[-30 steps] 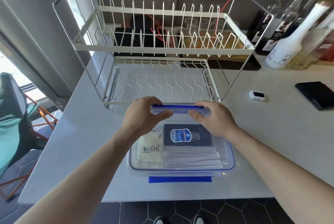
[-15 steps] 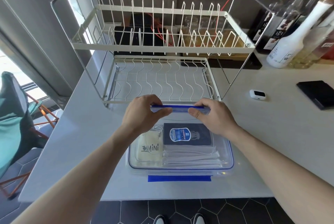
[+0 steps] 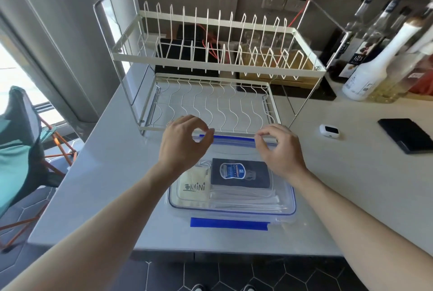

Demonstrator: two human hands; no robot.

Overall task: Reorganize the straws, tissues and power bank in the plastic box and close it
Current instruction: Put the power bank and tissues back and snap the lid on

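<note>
Head view is filled mostly by a pale countertop (image 3: 98, 187), on which a white two-tier wire dish rack (image 3: 218, 72) is stood toward the back. Bottles (image 3: 375, 56) are grouped at the far right against the wall, and a teal folding chair (image 3: 21, 150) is seen on the floor at the left. Just in front of the rack, near the counter's front edge, a clear plastic box (image 3: 291, 211) with a blue-rimmed lid laid on top is placed; its blue front latch (image 3: 228, 223) is folded outward flat on the counter, and the blue back latch (image 3: 230, 137) is seen at the far edge. Through the lid a dark tissue pack (image 3: 241, 173) is seen on the right, a cream power bank (image 3: 193, 186) marked "MINI" on the left, and clear wrapped straws (image 3: 246, 201) along the front. The left hand (image 3: 182, 143) and right hand (image 3: 278, 150) are held over the back corners with fingers loosely curled; nothing is gripped, though fingertips are very near the back latch. A black flat case (image 3: 407, 134) and a small white device (image 3: 329, 130) are laid apart on the right.
</note>
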